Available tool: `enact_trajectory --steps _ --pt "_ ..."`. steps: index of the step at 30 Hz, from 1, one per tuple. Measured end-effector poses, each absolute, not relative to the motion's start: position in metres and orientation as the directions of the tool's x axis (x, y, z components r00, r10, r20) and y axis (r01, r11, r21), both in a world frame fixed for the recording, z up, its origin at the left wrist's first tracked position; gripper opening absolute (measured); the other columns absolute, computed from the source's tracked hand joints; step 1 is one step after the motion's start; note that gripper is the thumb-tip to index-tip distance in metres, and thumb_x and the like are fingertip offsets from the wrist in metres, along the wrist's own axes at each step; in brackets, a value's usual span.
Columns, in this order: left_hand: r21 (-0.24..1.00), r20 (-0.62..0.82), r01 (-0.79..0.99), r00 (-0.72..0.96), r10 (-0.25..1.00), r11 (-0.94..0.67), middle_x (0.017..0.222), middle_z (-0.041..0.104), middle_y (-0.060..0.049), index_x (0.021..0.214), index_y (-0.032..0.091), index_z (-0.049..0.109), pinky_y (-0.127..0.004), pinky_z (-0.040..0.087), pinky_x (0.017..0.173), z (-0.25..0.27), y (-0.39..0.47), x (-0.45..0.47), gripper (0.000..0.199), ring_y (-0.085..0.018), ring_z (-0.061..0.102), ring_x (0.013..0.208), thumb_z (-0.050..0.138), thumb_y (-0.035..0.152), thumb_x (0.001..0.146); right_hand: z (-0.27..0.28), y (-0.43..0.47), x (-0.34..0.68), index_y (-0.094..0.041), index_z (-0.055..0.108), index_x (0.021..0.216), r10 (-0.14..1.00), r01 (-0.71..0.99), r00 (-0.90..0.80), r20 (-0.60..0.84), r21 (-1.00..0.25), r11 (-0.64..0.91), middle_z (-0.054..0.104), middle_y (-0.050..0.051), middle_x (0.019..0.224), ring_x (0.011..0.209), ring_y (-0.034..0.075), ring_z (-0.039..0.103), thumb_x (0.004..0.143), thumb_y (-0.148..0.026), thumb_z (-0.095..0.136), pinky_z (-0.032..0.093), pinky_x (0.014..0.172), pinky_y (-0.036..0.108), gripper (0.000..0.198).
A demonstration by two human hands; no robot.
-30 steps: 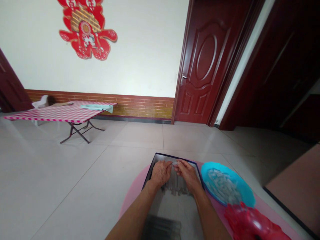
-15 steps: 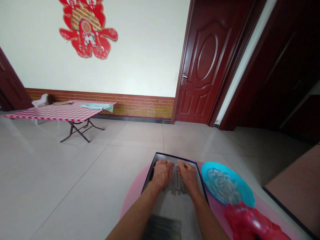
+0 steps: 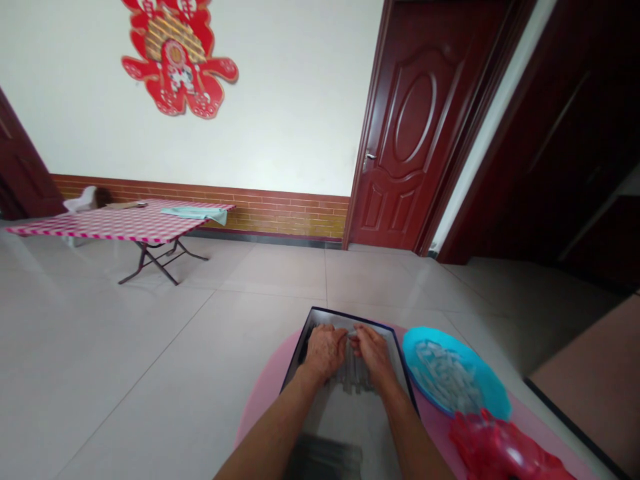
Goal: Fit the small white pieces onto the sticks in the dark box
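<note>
Both hands sit inside the shallow dark-rimmed rectangular tray (image 3: pixel 300 347) on the round pink table (image 3: pixel 265 400). The left hand (image 3: pixel 324 351) and right hand (image 3: pixel 371 351) meet at the tray's far end, around 12 o'clock, fingertips pinched narrow on 1 small clear plastic stick (image 3: pixel 352 331). It probably weighs almost nothing, stiff but slick, so gripping the ends looks safest. Its long axis seems to run 9 to 3, though it's tiny. The round blue bowl of clear pieces (image 3: pixel 453 377) sits at 3 o'clock.

Checkered table (image 3: pixel 115 225), red door (image 3: pixel 407 127)
</note>
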State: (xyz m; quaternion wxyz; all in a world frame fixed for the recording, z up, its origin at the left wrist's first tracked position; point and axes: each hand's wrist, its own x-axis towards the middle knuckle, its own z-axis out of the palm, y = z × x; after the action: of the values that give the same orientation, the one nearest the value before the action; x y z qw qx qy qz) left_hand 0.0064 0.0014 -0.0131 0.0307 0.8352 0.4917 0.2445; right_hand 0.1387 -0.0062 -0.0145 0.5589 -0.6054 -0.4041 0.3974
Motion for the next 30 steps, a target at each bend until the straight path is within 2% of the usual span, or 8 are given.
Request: enact_trajectory --steps 7,10,18,24,30 --pt "0.313 0.395 0.791 0.395 0.829 -0.526 0.085 0.072 -0.007 0.099 0.021 0.07 -0.033 0.049 0.083 -0.019 0.011 0.005 0.03 -0.02 0.065 0.084 0.04 0.021 0.091 -0.011 -0.011 0.148 -0.018 0.068 0.091 0.974 -0.045 0.223 -0.047 -0.998 -0.038 0.073 0.006 0.079 0.074 0.021 0.069 0.064 -0.042 0.062 0.052 0.056 0.027 0.036" --pt "0.32 0.395 0.782 0.403 0.825 -0.535 0.084 0.072 -0.006 0.097 0.021 0.07 -0.032 0.049 0.082 -0.02 0.013 0.005 0.029 -0.02 0.066 0.084 0.041 0.021 0.091 -0.009 -0.013 0.15 -0.018 0.068 0.09 0.98 -0.024 0.192 -0.041 -0.999 -0.037 0.073 0.006 0.081 0.075 0.02 0.069 0.066 -0.042 0.061 0.052 0.058 0.027 0.035" --pt "0.316 0.408 0.775 0.41 0.816 -0.547 0.086 0.072 -0.008 0.098 0.019 0.07 -0.034 0.048 0.085 -0.023 0.01 0.005 0.028 -0.021 0.065 0.086 0.043 0.022 0.091 -0.011 -0.011 0.15 -0.019 0.065 0.062 0.962 0.123 0.274 -0.002 -0.992 -0.037 0.067 0.003 0.059 0.052 0.015 0.06 0.068 -0.045 0.058 0.046 0.048 0.025 0.028" --pt "0.318 0.425 0.776 0.397 0.813 -0.545 0.08 0.069 -0.006 0.095 0.021 0.071 -0.032 0.047 0.081 -0.018 0.007 0.005 0.027 -0.02 0.063 0.081 0.045 0.022 0.09 -0.012 -0.011 0.147 -0.019 0.063 0.056 0.943 0.157 0.332 0.015 -0.987 -0.04 0.062 0.002 0.053 0.046 0.014 0.056 0.069 -0.048 0.057 0.041 0.042 0.024 0.032" --pt "0.319 0.425 0.794 0.369 0.826 -0.518 0.078 0.067 -0.006 0.093 0.021 0.072 -0.031 0.045 0.076 -0.015 0.003 0.007 0.025 -0.02 0.06 0.078 0.047 0.021 0.089 -0.014 -0.012 0.141 -0.018 0.064 0.055 0.925 0.105 0.379 -0.028 -0.992 -0.072 0.062 0.002 0.052 0.044 0.013 0.055 0.068 -0.048 0.059 0.042 0.041 0.023 0.033"
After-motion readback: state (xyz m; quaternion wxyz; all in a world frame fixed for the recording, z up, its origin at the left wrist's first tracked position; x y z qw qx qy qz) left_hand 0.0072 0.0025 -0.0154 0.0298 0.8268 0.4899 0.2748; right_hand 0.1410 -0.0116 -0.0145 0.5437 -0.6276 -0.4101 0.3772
